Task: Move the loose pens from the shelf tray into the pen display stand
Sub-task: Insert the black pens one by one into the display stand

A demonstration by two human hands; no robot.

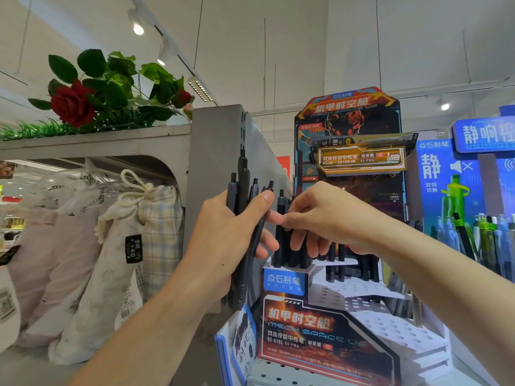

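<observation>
My left hand [225,232] grips a bunch of several dark pens [242,190], held upright in front of the grey shelf upright. My right hand [320,218] reaches in from the right and pinches one dark pen [281,207] just beside the bunch, above the back rows of the pen display stand [362,310]. The stand is a stepped white board with holes and a dark printed front panel. Several dark pens [337,263] stand in its upper rows; the lower rows show bare holes. The shelf tray is not in view.
A grey shelf upright [217,151] rises left of the stand, with bagged pillows [119,246] beyond it and a fake rose [73,104] on top. A blue display with green and blue pens [487,238] stands at the right. A tall printed backboard [348,121] rises behind the stand.
</observation>
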